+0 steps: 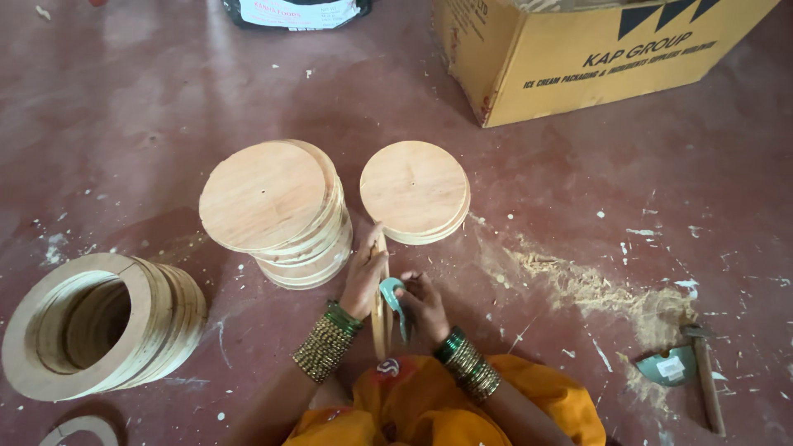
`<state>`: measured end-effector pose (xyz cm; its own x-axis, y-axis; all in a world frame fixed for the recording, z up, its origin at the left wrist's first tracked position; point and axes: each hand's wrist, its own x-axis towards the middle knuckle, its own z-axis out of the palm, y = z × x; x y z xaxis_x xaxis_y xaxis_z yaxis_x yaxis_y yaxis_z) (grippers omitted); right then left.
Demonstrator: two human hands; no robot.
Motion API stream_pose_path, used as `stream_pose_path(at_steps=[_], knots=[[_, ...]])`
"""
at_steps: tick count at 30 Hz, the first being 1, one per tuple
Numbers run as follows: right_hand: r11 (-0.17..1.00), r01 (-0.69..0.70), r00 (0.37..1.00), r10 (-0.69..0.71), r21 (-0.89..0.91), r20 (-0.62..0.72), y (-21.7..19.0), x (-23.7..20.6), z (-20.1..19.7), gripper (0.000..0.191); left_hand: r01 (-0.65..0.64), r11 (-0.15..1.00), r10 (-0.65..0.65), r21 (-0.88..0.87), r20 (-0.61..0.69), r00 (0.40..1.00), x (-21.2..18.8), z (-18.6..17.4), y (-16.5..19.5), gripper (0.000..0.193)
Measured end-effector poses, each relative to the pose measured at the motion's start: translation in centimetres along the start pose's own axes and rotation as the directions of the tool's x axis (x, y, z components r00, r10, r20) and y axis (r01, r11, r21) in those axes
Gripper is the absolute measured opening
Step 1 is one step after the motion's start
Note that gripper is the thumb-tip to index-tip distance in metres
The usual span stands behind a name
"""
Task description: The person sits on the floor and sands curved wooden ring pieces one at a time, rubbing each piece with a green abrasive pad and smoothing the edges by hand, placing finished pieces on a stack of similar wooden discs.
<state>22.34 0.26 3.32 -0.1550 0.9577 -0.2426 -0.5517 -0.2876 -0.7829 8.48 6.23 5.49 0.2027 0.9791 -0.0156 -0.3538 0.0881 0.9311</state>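
Note:
My left hand [364, 277] grips a thin round wooden disc [381, 318] that stands on edge between my knees. My right hand [424, 306] holds a small curved teal blade [393, 294] against the disc's rim. Both wrists carry stacks of green and gold bangles. Just beyond my hands stand two piles of flat wooden discs: a tall leaning pile [277, 211] on the left and a low pile [415, 192] on the right.
A stack of wooden rings [99, 322] leans at the left, with a loose ring piece [78, 429] below it. A yellow cardboard box [578, 49] stands at the back right. Wood shavings [595, 289] lie on the red floor, near a hatchet-like tool [690, 363].

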Motion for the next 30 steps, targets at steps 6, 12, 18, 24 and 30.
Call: stream_pose_path(at_steps=[6, 12, 18, 24, 30], knots=[[0.949, 0.186, 0.981, -0.163, -0.256, 0.106, 1.8, -1.4, 1.1, 0.021, -0.013, 0.995, 0.028, 0.101, -0.151, 0.988, 0.2, -0.3, 1.1, 0.060], [0.931, 0.101, 0.993, -0.071, -0.350, 0.097, 1.9, -3.0, 0.4, 0.040, -0.222, 0.948, 0.270, 0.229, -0.205, 0.941, 0.5, -0.5, 1.8, 0.059], [0.539, 0.261, 0.942, 0.038, -0.801, 0.332, -0.7, -2.1, -4.4, 0.032, -0.172, 0.972, 0.206, 0.158, -0.237, 0.949, 1.0, -0.1, 1.8, 0.049], [0.327, 0.397, 0.871, -0.430, -0.857, 0.239, -1.7, -2.9, -3.6, 0.039, -0.097, 0.977, 0.145, 0.190, -0.256, 0.956, 0.8, 0.1, 1.5, 0.045], [-0.194, 0.579, 0.571, -0.596, -0.792, 0.564, -1.8, -4.2, 0.2, 0.059, -0.150, 0.946, 0.237, 0.286, -0.298, 0.925, 1.5, 0.7, -0.1, 0.058]])
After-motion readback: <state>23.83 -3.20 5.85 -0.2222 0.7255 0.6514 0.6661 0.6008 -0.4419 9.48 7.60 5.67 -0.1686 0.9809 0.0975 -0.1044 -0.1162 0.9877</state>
